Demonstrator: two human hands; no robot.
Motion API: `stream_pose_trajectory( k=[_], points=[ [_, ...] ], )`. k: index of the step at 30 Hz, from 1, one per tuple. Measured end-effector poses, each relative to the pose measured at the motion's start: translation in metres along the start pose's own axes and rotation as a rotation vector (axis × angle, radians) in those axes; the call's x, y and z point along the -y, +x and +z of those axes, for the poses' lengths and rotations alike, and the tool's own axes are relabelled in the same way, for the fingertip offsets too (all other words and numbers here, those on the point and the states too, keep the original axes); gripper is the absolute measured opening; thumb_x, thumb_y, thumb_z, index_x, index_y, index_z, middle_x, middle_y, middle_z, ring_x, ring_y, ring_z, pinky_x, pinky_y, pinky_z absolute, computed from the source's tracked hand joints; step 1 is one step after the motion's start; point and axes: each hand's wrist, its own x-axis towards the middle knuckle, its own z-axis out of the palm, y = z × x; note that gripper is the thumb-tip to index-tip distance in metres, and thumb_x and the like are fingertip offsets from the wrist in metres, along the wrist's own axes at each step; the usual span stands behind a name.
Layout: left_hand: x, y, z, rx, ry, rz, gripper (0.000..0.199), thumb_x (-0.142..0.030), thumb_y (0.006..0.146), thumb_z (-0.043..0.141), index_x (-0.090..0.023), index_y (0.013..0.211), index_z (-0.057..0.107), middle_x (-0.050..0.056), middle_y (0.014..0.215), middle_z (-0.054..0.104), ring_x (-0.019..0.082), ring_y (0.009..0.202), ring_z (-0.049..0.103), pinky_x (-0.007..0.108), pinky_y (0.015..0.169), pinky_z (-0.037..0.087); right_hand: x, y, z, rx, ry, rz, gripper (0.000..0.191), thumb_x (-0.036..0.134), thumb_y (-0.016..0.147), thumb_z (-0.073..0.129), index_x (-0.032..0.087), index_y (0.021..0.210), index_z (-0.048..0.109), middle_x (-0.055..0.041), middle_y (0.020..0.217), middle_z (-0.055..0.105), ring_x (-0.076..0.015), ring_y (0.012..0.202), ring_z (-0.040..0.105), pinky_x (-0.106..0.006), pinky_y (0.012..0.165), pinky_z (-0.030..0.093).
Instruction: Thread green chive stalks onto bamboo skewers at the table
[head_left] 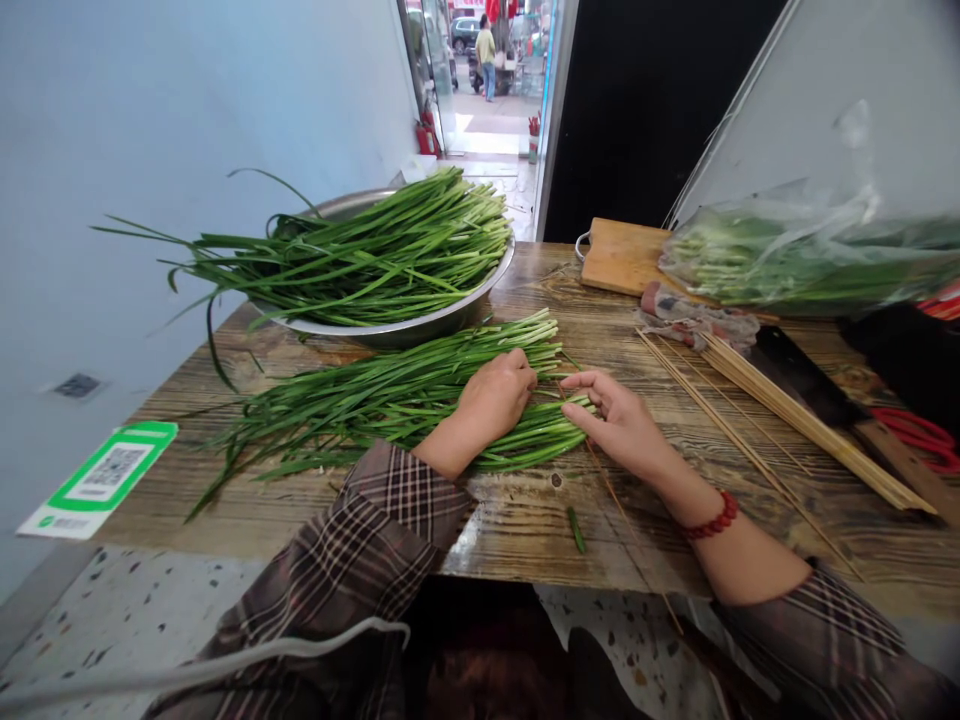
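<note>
Garlic chives [352, 395] lie in a spread bundle on the wooden table, pale stem ends to the right. My left hand [495, 395] rests on them near the stems, its fingers curled down around some; the fingertips are hidden. At the cut ends is my right hand [619, 415], with thumb and forefinger apart and the fingertips touching the pale ends. A long thin brown strand [619, 505] runs under the right hand and past the table's front edge; I cannot tell whether it is a stick or a tie.
Behind the bundle, a metal basin [420, 330] holds more chives. To the right lie bamboo skewers [817, 420], a cleaver [810, 375], a cutting board [622, 255] and a plastic bag of greens [817, 250]. A green QR card [112, 470] sits at the left edge.
</note>
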Motion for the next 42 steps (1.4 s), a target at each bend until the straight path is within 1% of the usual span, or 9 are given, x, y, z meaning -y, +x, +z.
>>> stream_pose_trajectory(
  k=[4,7,11,13,17,22,26,31,42],
  points=[
    [0.002,0.001,-0.001,-0.101,-0.203,0.000,0.012,-0.009,0.079,0.051,-0.016,0.077,0.061,0.005,0.088,0.059,0.017,0.084,0.055,0.029,0.075,0.044,0.000,0.000,0.001,0.007,0.069,0.027,0.029,0.033,0.083,0.060,0.017,0.107,0.057,0.0018,0.070,0.057,-0.0116,0.059,0.050,-0.025,0.056,0.038],
    [0.002,0.002,-0.004,-0.190,-0.403,-0.063,0.009,-0.008,0.076,0.052,-0.015,0.075,0.058,0.001,0.075,0.057,0.013,0.071,0.052,0.025,0.067,0.042,0.000,-0.001,0.001,-0.013,0.084,0.027,0.029,0.035,0.084,0.060,0.018,0.107,0.059,0.0025,0.066,0.054,-0.0115,0.056,0.048,-0.025,0.053,0.037],
    [-0.004,0.002,-0.009,-0.201,-0.673,-0.162,0.010,-0.011,0.076,0.055,-0.014,0.083,0.061,-0.002,0.066,0.058,0.009,0.061,0.051,0.021,0.060,0.039,0.001,-0.002,0.000,-0.027,0.053,0.003,0.028,0.035,0.083,0.060,0.018,0.106,0.062,0.0033,0.063,0.050,-0.0109,0.053,0.043,-0.025,0.050,0.034],
    [-0.007,0.002,-0.010,-0.186,-0.747,-0.187,0.011,-0.014,0.077,0.057,-0.013,0.084,0.064,-0.002,0.066,0.060,0.009,0.060,0.051,0.020,0.058,0.039,0.002,-0.003,-0.001,-0.030,0.050,-0.017,0.028,0.034,0.083,0.061,0.018,0.106,0.064,0.0029,0.064,0.050,-0.0107,0.053,0.043,-0.025,0.050,0.034],
    [-0.011,0.002,-0.013,-0.159,-0.775,-0.208,0.012,-0.020,0.078,0.059,-0.012,0.076,0.067,-0.001,0.064,0.062,0.009,0.058,0.051,0.020,0.056,0.037,0.006,-0.003,-0.002,-0.031,0.043,-0.035,0.031,0.033,0.083,0.061,0.017,0.109,0.066,0.0004,0.070,0.058,-0.0114,0.057,0.047,-0.025,0.054,0.038],
    [-0.015,0.000,-0.018,-0.114,-0.797,-0.204,0.013,-0.020,0.077,0.059,-0.011,0.077,0.068,0.001,0.067,0.066,0.010,0.060,0.054,0.020,0.057,0.039,0.006,-0.001,-0.002,-0.071,0.007,-0.058,0.030,0.031,0.083,0.060,0.017,0.108,0.068,-0.0033,0.084,0.070,-0.0126,0.061,0.056,-0.026,0.057,0.043],
    [-0.014,-0.001,-0.019,-0.107,-0.835,-0.214,0.012,-0.018,0.076,0.059,-0.011,0.079,0.069,0.002,0.069,0.068,0.010,0.061,0.057,0.020,0.059,0.042,0.003,-0.001,-0.002,-0.087,0.001,-0.093,0.030,0.031,0.083,0.060,0.018,0.109,0.069,-0.0058,0.099,0.073,-0.0184,0.083,0.067,-0.031,0.074,0.051],
    [-0.013,0.000,-0.016,-0.137,-0.878,-0.265,0.012,-0.019,0.076,0.059,-0.012,0.079,0.068,0.002,0.067,0.067,0.010,0.057,0.056,0.020,0.055,0.042,0.005,-0.001,-0.002,-0.077,-0.044,-0.121,0.030,0.029,0.083,0.060,0.020,0.110,0.071,-0.0069,0.111,0.073,-0.0218,0.101,0.068,-0.036,0.091,0.050],
    [-0.016,0.000,-0.017,-0.136,-0.879,-0.257,0.011,-0.019,0.075,0.061,-0.011,0.079,0.068,0.002,0.065,0.066,0.009,0.057,0.055,0.020,0.055,0.041,0.007,-0.002,-0.002,-0.078,-0.041,-0.111,0.031,0.028,0.083,0.060,0.022,0.111,0.071,-0.0058,0.113,0.072,-0.0226,0.105,0.067,-0.039,0.096,0.050]
  ],
)
